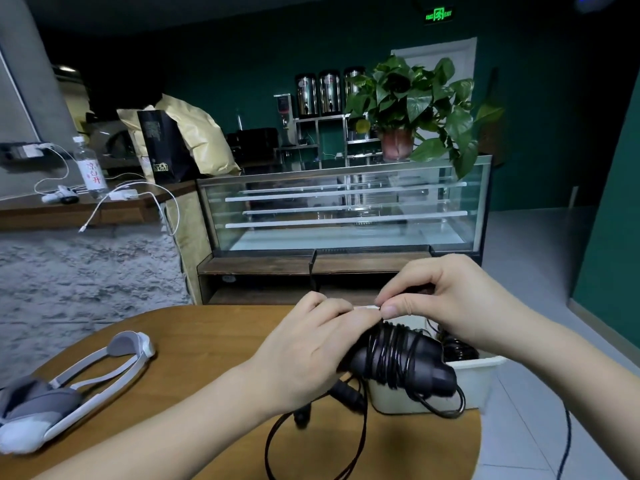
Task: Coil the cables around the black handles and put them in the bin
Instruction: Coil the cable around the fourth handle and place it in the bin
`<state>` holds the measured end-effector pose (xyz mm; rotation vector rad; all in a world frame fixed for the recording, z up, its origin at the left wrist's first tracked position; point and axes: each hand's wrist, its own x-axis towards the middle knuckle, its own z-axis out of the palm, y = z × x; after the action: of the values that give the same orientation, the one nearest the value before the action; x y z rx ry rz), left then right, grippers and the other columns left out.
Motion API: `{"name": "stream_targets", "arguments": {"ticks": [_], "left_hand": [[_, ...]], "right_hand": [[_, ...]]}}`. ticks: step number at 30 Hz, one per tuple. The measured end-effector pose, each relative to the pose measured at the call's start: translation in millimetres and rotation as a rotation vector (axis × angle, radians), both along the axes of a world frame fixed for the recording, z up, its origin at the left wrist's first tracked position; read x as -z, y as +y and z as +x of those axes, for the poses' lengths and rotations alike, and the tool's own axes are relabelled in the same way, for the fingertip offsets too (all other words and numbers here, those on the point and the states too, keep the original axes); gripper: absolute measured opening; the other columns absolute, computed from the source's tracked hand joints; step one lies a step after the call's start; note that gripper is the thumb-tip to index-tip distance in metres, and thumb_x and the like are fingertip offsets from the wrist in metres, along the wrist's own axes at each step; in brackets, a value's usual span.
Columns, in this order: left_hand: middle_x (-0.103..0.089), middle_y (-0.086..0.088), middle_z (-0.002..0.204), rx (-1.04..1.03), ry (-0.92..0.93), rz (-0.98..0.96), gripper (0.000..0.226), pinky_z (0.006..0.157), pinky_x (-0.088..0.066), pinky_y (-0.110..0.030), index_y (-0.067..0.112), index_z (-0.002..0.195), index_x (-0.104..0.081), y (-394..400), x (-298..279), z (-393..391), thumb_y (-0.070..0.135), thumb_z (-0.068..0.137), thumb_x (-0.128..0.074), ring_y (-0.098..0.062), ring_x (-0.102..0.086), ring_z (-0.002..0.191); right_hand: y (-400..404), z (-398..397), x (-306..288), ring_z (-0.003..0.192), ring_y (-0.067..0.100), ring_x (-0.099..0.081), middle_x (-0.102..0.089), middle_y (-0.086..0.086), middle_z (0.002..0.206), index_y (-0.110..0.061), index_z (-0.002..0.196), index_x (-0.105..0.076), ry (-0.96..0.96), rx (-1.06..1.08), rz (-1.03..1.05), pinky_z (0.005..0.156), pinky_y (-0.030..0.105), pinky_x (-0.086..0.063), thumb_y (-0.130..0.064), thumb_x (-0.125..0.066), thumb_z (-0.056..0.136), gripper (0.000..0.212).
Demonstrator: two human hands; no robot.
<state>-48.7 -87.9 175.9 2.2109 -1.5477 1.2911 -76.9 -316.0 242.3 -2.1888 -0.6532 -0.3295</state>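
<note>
Both hands were held over the counter [194, 327]: the left hand [304, 351] gripped the cable-wound black handle [398, 362] just before the white bin [478, 375]; right hand [446, 303] fingers pinched a small white tie. Firm cinching over the coils was judged advisable.

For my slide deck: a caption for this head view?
Both hands pinch a white tie over a cable-wrapped black handle beside the bin.

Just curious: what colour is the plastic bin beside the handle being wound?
White. The rectangular plastic bin shows best in the head view, beside the black cable-wrapped handle.
</note>
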Motion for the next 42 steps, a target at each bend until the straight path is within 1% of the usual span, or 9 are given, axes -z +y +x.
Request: {"name": "stream_targets", "arguments": {"ticks": [8, 12, 15, 21, 25, 28, 34, 36, 42], "left_hand": [[-0.067, -0.007, 0.127, 0.088, -0.028, -0.189, 0.039, 0.080, -0.048, -0.041, 0.010, 0.124, -0.052, -5.5, -11.0, -0.3, 0.010, 0.091, -0.073, -0.026, -0.067, 0.104], [-0.071, -0.008, 0.124, 0.065, -0.039, -0.249, 0.023, 0.079, -0.051, -0.040, 0.011, 0.118, -0.053, -14.6, -16.0, 3.9, 0.024, 0.100, -0.061, -0.025, -0.069, 0.102], [-0.070, -0.008, 0.126, -0.009, -0.015, -0.289, 0.026, 0.076, -0.052, -0.043, 0.013, 0.119, -0.055, -18.4, -18.7, 8.6, 0.022, 0.097, -0.065, -0.026, -0.070, 0.103], [-0.071, -0.001, 0.120, -0.274, -0.043, -0.228, 0.042, 0.069, -0.050, -0.038, 0.017, 0.122, -0.056, -27.4, -13.1, 24.7, 0.012, 0.080, -0.061, -0.025, -0.067, 0.096], [-0.069, -0.001, 0.118, -0.313, -0.049, -0.150, 0.053, 0.069, -0.046, -0.036, 0.015, 0.124, -0.056, -27.8, -4.5, 29.8, 0.006, 0.074, -0.068, -0.025, -0.064, 0.093], [-0.067, -0.002, 0.121, -0.286, -0.026, -0.070, 0.054, 0.069, -0.047, -0.037, 0.013, 0.127, -0.059, -21.1, -3.1, 31.4, 0.003, 0.077, -0.075, -0.024, -0.063, 0.096], [-0.059, 0.009, 0.125, -0.103, 0.064, 0.113, 0.027, 0.076, -0.040, -0.030, 0.018, 0.120, -0.055, -12.9, -1.6, 26.7, 0.011, 0.095, -0.060, -0.017, -0.056, 0.101], [-0.060, 0.005, 0.127, -0.058, 0.081, 0.120, 0.023, 0.080, -0.043, -0.033, 0.017, 0.117, -0.052, -8.6, -0.2, 27.7, 0.009, 0.096, -0.055, -0.020, -0.057, 0.103], [-0.062, -0.006, 0.130, 0.069, 0.133, 0.107, 0.028, 0.089, -0.046, -0.036, 0.007, 0.118, -0.061, -4.2, -1.6, 22.3, -0.001, 0.092, -0.068, -0.026, -0.060, 0.111]], "right_hand": [[-4.9, 12.6, 20.6, 0.088, 0.015, -0.073, -0.078, 0.005, 0.091, -0.011, 0.092, -0.079, 0.245, -0.059, 0.281, 0.084, 0.025, -0.057, -0.012, -0.067, 0.089, 0.013], [5.9, 12.5, 43.6, 0.061, 0.004, -0.064, -0.069, -0.007, 0.064, -0.019, 0.070, -0.072, 0.357, 0.030, 0.270, 0.072, 0.029, -0.054, 0.005, -0.055, 0.094, 0.038], [22.1, -3.5, 61.6, 0.047, 0.000, -0.049, -0.058, -0.006, 0.050, -0.021, 0.069, -0.059, 0.314, 0.133, 0.110, 0.056, 0.017, -0.042, -0.011, -0.049, 0.101, 0.036], [42.8, -28.7, 45.5, 0.073, 0.006, -0.056, -0.065, -0.006, 0.077, -0.031, 0.099, -0.058, 0.192, 0.178, -0.075, 0.067, 0.016, -0.043, -0.035, -0.046, 0.100, 0.012], [39.6, -42.2, 25.3, 0.073, 0.015, -0.054, -0.054, -0.004, 0.070, -0.026, 0.077, -0.046, 0.063, 0.236, -0.275, 0.061, 0.022, -0.039, -0.046, -0.036, 0.096, 0.029], [30.8, -44.9, 15.2, 0.085, 0.013, -0.055, -0.061, -0.008, 0.082, -0.031, 0.090, -0.051, -0.162, 0.323, -0.404, 0.075, 0.029, -0.048, -0.058, -0.027, 0.092, 0.037], [2.1, -17.6, -2.4, 0.070, -0.002, -0.058, -0.061, -0.021, 0.076, -0.050, 0.090, -0.068, -0.467, 0.238, -0.474, 0.052, 0.022, -0.048, -0.072, -0.045, 0.083, 0.032], [-8.9, -3.2, -3.2, 0.076, -0.004, -0.054, -0.058, -0.023, 0.079, -0.053, 0.095, -0.068, -0.474, 0.153, -0.483, 0.057, 0.017, -0.045, -0.072, -0.044, 0.085, 0.033], [-20.4, 22.0, 0.2, 0.091, 0.007, -0.065, -0.068, -0.015, 0.088, -0.045, 0.095, -0.077, -0.066, -0.098, -0.123, 0.082, 0.026, -0.051, -0.048, -0.067, 0.084, 0.016]]}}
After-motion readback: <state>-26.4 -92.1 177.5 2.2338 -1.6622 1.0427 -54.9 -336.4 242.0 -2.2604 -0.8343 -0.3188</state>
